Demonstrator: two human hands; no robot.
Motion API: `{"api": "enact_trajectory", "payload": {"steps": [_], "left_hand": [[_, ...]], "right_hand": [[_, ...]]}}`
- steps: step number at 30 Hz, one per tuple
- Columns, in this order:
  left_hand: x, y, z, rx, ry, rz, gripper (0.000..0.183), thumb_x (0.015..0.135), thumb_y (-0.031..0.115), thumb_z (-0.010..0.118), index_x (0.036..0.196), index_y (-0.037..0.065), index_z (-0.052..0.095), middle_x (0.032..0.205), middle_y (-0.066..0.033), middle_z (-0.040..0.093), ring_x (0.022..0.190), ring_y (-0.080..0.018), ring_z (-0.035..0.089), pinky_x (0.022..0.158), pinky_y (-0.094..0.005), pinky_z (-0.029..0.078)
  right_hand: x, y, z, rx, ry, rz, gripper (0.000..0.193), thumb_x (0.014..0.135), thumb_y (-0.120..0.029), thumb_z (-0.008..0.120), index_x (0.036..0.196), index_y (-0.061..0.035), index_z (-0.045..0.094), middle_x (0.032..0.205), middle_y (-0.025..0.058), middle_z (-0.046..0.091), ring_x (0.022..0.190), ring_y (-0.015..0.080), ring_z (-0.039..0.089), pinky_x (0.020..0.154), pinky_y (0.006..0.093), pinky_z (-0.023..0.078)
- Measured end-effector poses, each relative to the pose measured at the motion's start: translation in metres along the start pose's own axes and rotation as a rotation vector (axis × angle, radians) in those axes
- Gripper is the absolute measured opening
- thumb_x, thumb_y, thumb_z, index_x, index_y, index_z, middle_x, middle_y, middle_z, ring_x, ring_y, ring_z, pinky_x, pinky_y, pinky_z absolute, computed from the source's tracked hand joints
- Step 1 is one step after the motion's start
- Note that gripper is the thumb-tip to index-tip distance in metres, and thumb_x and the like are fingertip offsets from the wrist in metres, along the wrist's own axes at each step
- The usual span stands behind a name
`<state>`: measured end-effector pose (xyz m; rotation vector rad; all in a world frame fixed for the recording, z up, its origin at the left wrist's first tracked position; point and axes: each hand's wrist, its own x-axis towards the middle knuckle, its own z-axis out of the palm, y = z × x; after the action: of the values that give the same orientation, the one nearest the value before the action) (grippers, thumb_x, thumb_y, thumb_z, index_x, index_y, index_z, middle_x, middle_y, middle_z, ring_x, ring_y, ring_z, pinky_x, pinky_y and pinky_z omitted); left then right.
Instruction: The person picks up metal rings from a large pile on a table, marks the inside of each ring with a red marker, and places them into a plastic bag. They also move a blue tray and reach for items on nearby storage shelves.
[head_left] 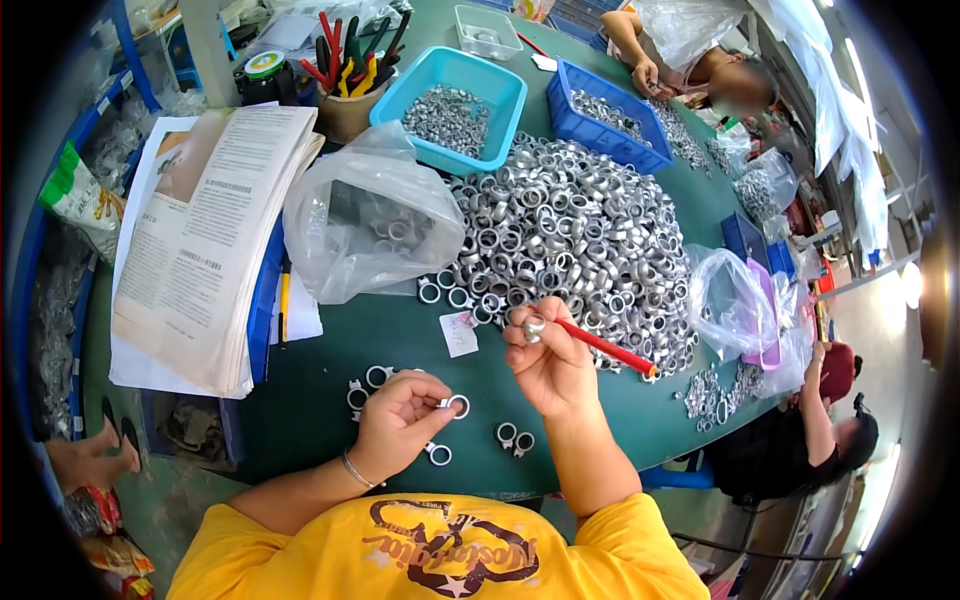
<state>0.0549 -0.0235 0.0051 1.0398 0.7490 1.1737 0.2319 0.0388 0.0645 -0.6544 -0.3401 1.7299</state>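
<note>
My left hand (400, 418) is closed in a pinch on a small silver metal ring (461, 406), low over the green table. My right hand (556, 375) is raised to the right of it, its fingers wrapped round a slim red stick (612, 348) with an orange end. A shiny rounded metal piece (533, 328) shows at those fingers; whether it belongs to the stick I cannot tell. Several loose rings (357, 396) lie around my left hand, and a pair of rings (515, 438) rests between my forearms. Beyond my hands rises a big heap of silver rings (580, 235).
A clear plastic bag (330, 235) and a stack of papers (205, 250) lie at the left. Behind stand a turquoise basin (510, 110), a blue crate (565, 115) and a pot of pliers (345, 115). Other people sit at the far right and right.
</note>
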Motion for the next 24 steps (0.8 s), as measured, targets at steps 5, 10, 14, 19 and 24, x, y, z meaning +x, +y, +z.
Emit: {"api": "enact_trajectory", "payload": {"steps": [5,10,14,19,24], "left_hand": [[0.000,0.000,0.000,-0.036,0.001,0.002,0.019,0.075,-0.015,0.054,0.091,-0.005,0.050,0.098,-0.0096,0.047,0.087,-0.0178,0.058,0.081,-0.0286,0.050],[0.000,0.001,0.000,-0.010,-0.004,0.005,0.018,0.076,-0.015,0.054,0.091,-0.005,0.051,0.098,-0.0093,0.047,0.088,-0.0174,0.057,0.081,-0.0288,0.050],[0.000,0.000,-0.001,-0.030,-0.009,0.000,0.018,0.076,-0.014,0.054,0.091,-0.005,0.051,0.098,-0.0092,0.047,0.088,-0.0171,0.057,0.081,-0.0288,0.050],[0.000,0.002,-0.001,-0.015,-0.013,0.000,0.017,0.077,-0.014,0.053,0.091,-0.005,0.050,0.098,-0.0091,0.047,0.088,-0.0173,0.057,0.082,-0.0285,0.049],[-0.001,0.000,-0.001,-0.030,-0.005,0.000,0.018,0.077,-0.015,0.053,0.091,-0.005,0.050,0.098,-0.0093,0.047,0.090,-0.0175,0.057,0.083,-0.0282,0.048]], "right_hand": [[0.000,-0.005,-0.006,0.147,-0.087,0.163,0.010,0.081,-0.001,0.049,0.082,-0.0100,0.049,0.082,0.0120,0.056,0.056,0.0152,0.050,0.045,0.0237,0.041],[0.001,-0.003,-0.010,0.112,-0.093,0.147,0.006,0.084,-0.005,0.049,0.083,-0.0102,0.048,0.086,0.0131,0.058,0.052,0.0132,0.048,0.043,0.0229,0.039],[-0.001,0.001,-0.009,-0.018,-0.091,-0.036,0.012,0.084,0.000,0.051,0.082,-0.0096,0.044,0.088,0.0160,0.059,0.058,0.0150,0.055,0.046,0.0229,0.043],[-0.002,0.006,0.001,-0.446,-0.062,-0.349,0.018,0.081,0.005,0.054,0.080,-0.0076,0.041,0.093,0.0192,0.059,0.068,0.0169,0.060,0.053,0.0229,0.048],[-0.004,0.009,0.005,-0.537,-0.027,-0.345,0.021,0.078,0.010,0.051,0.082,-0.0071,0.040,0.099,0.0222,0.058,0.072,0.0214,0.063,0.058,0.0252,0.052]]}}
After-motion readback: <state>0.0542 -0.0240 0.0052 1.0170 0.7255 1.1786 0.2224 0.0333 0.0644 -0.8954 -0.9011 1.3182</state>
